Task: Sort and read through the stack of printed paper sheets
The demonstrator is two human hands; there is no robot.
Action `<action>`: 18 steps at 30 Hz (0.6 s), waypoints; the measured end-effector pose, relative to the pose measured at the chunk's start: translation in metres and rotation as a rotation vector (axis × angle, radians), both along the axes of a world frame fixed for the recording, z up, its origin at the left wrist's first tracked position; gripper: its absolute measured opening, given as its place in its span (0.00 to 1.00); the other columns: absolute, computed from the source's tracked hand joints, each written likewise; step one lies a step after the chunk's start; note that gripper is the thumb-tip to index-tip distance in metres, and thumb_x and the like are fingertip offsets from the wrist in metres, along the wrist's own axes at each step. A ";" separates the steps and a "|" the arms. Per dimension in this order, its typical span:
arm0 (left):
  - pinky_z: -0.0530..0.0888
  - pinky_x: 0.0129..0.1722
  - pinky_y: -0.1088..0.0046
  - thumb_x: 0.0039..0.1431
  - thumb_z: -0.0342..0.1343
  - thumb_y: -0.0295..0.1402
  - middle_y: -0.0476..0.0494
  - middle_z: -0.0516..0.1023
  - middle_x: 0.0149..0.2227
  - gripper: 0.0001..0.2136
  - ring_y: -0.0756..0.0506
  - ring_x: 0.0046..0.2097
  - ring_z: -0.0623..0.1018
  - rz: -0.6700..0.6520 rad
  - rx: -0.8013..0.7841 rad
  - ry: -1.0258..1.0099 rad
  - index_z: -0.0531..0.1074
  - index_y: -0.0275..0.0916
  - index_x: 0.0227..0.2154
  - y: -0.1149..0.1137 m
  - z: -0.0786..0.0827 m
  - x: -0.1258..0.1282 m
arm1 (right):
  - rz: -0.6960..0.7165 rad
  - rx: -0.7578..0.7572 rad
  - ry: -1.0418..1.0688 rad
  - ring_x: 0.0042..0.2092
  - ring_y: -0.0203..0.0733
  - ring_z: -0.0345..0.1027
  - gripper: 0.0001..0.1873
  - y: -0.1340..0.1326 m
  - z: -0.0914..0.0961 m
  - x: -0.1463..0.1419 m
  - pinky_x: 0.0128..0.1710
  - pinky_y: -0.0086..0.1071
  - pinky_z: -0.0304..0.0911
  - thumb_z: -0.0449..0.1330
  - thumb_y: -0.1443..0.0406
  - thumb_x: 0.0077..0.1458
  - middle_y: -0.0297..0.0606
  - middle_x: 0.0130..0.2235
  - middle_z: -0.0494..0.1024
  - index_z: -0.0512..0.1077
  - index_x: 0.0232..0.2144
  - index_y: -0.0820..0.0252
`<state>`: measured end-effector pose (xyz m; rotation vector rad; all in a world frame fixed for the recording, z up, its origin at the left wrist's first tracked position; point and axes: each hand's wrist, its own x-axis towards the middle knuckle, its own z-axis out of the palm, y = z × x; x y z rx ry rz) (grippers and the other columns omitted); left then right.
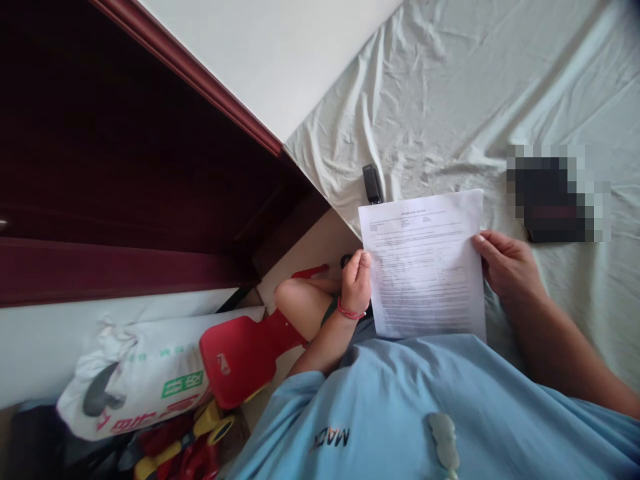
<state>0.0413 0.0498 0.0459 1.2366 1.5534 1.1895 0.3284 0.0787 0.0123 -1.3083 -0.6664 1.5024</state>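
A printed sheet of paper (423,267) is held up in front of my chest, its small lines of text too fine to read. My left hand (356,280), with a red bracelet at the wrist, pinches the sheet's left edge between thumb and fingers. On the opposite edge, my right hand (505,263) grips the paper near its upper right, thumb on top. Just beyond the sheet's top left corner lies a small black device (371,183). To the right of the paper rests a dark object (557,207), blurred by pixelation.
A wrinkled pale green bed sheet (450,100) spreads ahead and right. Dark red wooden furniture (150,147) stands at left. Below it are a red plastic seat (235,360), a white printed sack (145,360) and a yellow-and-black item (200,430).
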 end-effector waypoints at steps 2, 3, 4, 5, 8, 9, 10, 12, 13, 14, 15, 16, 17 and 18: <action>0.67 0.35 0.72 0.71 0.55 0.59 0.50 0.68 0.29 0.26 0.49 0.32 0.66 -0.023 -0.025 -0.035 0.69 0.41 0.29 0.000 -0.002 -0.001 | 0.001 0.009 -0.040 0.26 0.33 0.63 0.21 0.000 0.000 0.001 0.24 0.24 0.59 0.79 0.47 0.49 0.28 0.26 0.77 0.81 0.32 0.55; 0.68 0.36 0.72 0.71 0.56 0.59 0.49 0.69 0.30 0.26 0.48 0.33 0.67 -0.037 -0.034 -0.044 0.70 0.41 0.30 0.001 -0.003 -0.001 | -0.002 0.009 -0.062 0.25 0.32 0.63 0.22 0.000 0.002 0.001 0.24 0.24 0.57 0.78 0.47 0.49 0.28 0.26 0.77 0.80 0.32 0.56; 0.68 0.36 0.72 0.70 0.56 0.59 0.49 0.70 0.30 0.26 0.49 0.33 0.67 -0.053 -0.042 -0.045 0.70 0.40 0.30 0.002 -0.004 -0.002 | -0.007 0.006 -0.087 0.25 0.32 0.62 0.23 0.001 0.004 0.001 0.22 0.24 0.56 0.78 0.46 0.48 0.28 0.25 0.76 0.80 0.31 0.57; 0.68 0.36 0.72 0.69 0.57 0.60 0.49 0.70 0.29 0.26 0.49 0.33 0.67 -0.065 -0.049 -0.041 0.71 0.40 0.29 0.003 -0.004 -0.003 | -0.014 0.002 -0.113 0.23 0.31 0.60 0.24 0.001 0.008 0.001 0.21 0.24 0.54 0.78 0.46 0.48 0.28 0.24 0.74 0.79 0.30 0.57; 0.66 0.31 0.74 0.64 0.63 0.60 0.51 0.67 0.25 0.27 0.51 0.29 0.64 -0.075 -0.094 -0.070 0.73 0.39 0.27 0.007 -0.001 -0.004 | -0.033 -0.011 -0.157 0.22 0.31 0.57 0.24 0.001 0.018 0.000 0.19 0.25 0.50 0.77 0.46 0.47 0.27 0.23 0.71 0.77 0.30 0.57; 0.64 0.28 0.75 0.60 0.66 0.61 0.52 0.66 0.24 0.27 0.52 0.28 0.63 -0.069 -0.131 -0.108 0.74 0.39 0.26 0.008 0.001 -0.004 | -0.036 -0.015 -0.162 0.22 0.31 0.56 0.23 0.001 0.020 0.000 0.18 0.25 0.50 0.77 0.46 0.47 0.27 0.23 0.71 0.77 0.30 0.57; 0.61 0.25 0.76 0.56 0.69 0.62 0.53 0.65 0.23 0.28 0.53 0.26 0.63 -0.059 -0.180 -0.160 0.74 0.39 0.26 0.009 0.003 -0.004 | -0.038 -0.016 -0.165 0.22 0.31 0.56 0.23 0.001 0.021 0.000 0.18 0.25 0.50 0.77 0.47 0.47 0.27 0.23 0.71 0.77 0.30 0.57; 0.56 0.21 0.77 0.48 0.73 0.62 0.54 0.65 0.21 0.29 0.55 0.22 0.61 -0.040 -0.294 -0.280 0.76 0.38 0.27 0.010 0.008 -0.004 | -0.035 -0.013 -0.170 0.22 0.31 0.56 0.22 0.000 0.022 -0.001 0.18 0.25 0.50 0.77 0.47 0.48 0.27 0.23 0.71 0.78 0.30 0.57; 0.54 0.19 0.78 0.44 0.75 0.61 0.55 0.65 0.21 0.30 0.56 0.21 0.60 -0.033 -0.342 -0.334 0.76 0.37 0.27 0.010 0.010 -0.004 | -0.033 -0.014 -0.171 0.22 0.30 0.56 0.22 0.000 0.022 -0.001 0.18 0.25 0.50 0.77 0.47 0.48 0.27 0.23 0.71 0.78 0.30 0.57; 0.52 0.18 0.79 0.41 0.77 0.60 0.56 0.65 0.21 0.30 0.58 0.19 0.59 -0.028 -0.374 -0.378 0.76 0.36 0.27 0.011 0.012 -0.004 | -0.032 -0.018 -0.169 0.22 0.30 0.56 0.22 0.001 0.022 -0.002 0.18 0.25 0.50 0.77 0.47 0.47 0.27 0.23 0.71 0.78 0.30 0.57; 0.51 0.17 0.79 0.39 0.78 0.60 0.56 0.65 0.21 0.30 0.58 0.18 0.59 -0.027 -0.390 -0.409 0.76 0.36 0.27 0.010 0.014 -0.005 | -0.032 -0.026 -0.161 0.22 0.31 0.56 0.23 0.001 0.022 -0.002 0.18 0.25 0.50 0.77 0.47 0.46 0.27 0.23 0.71 0.78 0.30 0.57; 0.50 0.16 0.79 0.38 0.79 0.59 0.56 0.66 0.21 0.30 0.59 0.17 0.59 -0.032 -0.394 -0.427 0.76 0.36 0.27 0.010 0.017 -0.005 | -0.035 -0.034 -0.148 0.21 0.31 0.57 0.24 0.002 0.022 -0.003 0.18 0.25 0.50 0.78 0.47 0.44 0.27 0.22 0.71 0.78 0.30 0.57; 0.49 0.15 0.79 0.39 0.79 0.59 0.55 0.68 0.21 0.30 0.59 0.16 0.60 -0.042 -0.394 -0.437 0.77 0.36 0.27 0.009 0.019 -0.006 | -0.038 -0.042 -0.134 0.21 0.31 0.56 0.24 0.002 0.023 -0.003 0.18 0.25 0.50 0.78 0.46 0.43 0.26 0.22 0.71 0.77 0.29 0.57; 0.48 0.14 0.79 0.40 0.78 0.59 0.54 0.69 0.21 0.30 0.59 0.15 0.60 -0.058 -0.394 -0.441 0.77 0.36 0.27 0.008 0.020 -0.006 | -0.044 -0.050 -0.117 0.21 0.30 0.56 0.25 0.003 0.023 -0.004 0.18 0.25 0.49 0.79 0.46 0.41 0.26 0.22 0.70 0.77 0.28 0.57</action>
